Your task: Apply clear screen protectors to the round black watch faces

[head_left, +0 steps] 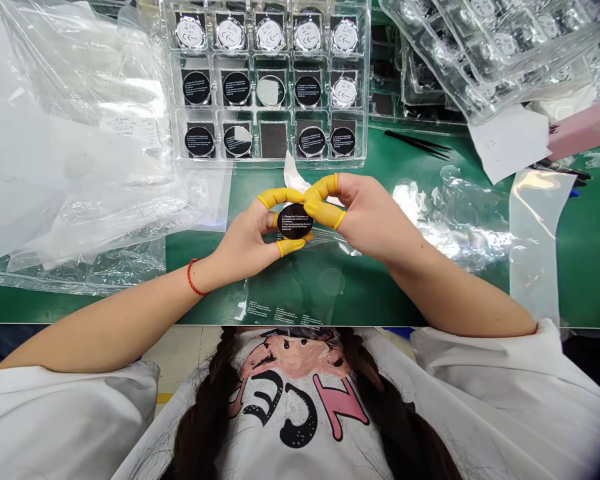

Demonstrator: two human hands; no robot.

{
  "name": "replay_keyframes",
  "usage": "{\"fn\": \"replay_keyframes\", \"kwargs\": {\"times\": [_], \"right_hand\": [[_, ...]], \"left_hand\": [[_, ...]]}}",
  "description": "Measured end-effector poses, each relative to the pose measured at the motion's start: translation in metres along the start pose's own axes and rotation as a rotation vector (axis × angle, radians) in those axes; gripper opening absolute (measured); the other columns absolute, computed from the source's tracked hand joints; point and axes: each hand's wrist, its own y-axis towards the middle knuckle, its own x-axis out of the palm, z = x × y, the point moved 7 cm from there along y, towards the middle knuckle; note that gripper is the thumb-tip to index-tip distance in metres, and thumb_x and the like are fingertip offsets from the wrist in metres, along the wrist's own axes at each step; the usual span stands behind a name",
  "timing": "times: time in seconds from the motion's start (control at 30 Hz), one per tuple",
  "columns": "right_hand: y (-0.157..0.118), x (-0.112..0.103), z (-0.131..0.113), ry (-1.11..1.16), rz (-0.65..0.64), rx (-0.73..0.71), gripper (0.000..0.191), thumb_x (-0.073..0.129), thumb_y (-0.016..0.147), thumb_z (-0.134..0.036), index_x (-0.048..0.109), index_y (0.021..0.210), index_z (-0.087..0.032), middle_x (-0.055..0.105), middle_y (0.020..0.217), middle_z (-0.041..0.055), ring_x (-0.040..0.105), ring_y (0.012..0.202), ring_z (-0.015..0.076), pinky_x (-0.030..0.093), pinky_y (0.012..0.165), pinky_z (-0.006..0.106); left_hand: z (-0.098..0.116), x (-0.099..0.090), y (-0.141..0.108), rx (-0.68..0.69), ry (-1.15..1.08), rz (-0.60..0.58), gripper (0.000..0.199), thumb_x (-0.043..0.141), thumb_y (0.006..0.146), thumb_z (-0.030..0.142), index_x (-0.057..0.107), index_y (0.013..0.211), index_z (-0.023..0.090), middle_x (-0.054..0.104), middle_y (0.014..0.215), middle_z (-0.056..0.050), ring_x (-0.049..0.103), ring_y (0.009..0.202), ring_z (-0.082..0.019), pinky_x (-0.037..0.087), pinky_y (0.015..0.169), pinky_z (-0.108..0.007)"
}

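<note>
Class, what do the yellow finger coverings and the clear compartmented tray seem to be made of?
The yellow finger cots look like thin, matte latex or rubber, with rolled rims hugging the fingers. The clear compartmented tray looks like glossy moulded plastic: see-through, with bright highlights along its ridges.

Round black disc (295, 221) with white print, held at its edge in the left grip (240, 235); yellow finger cots (321, 212) on the fingertips. Right grip (369, 220) just beside, cots touching. Clear plastic tray (269, 162) of discs beyond, on green bench (380, 293).
</note>
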Motion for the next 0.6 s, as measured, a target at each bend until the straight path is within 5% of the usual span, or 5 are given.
{"fn": "replay_keyframes", "kwargs": {"times": [0.6], "right_hand": [[-0.0022, 0.0005, -0.0031, -0.025, 0.021, -0.004, 0.004, 0.067, 0.081, -0.018, 0.065, 0.078, -0.019, 0.071, 0.089, 0.0022, 0.063, 0.086, 0.0166, 0.05, 0.08, 0.033]], "left_hand": [[0.0003, 0.0005, 0.0006, -0.013, 0.003, 0.004, 0.054, 0.083, 0.075, 0.021, 0.053, 0.12, 0.025, 0.075, 0.094, 0.001, 0.076, 0.08, -0.016, 0.062, 0.068, -0.025]]}}
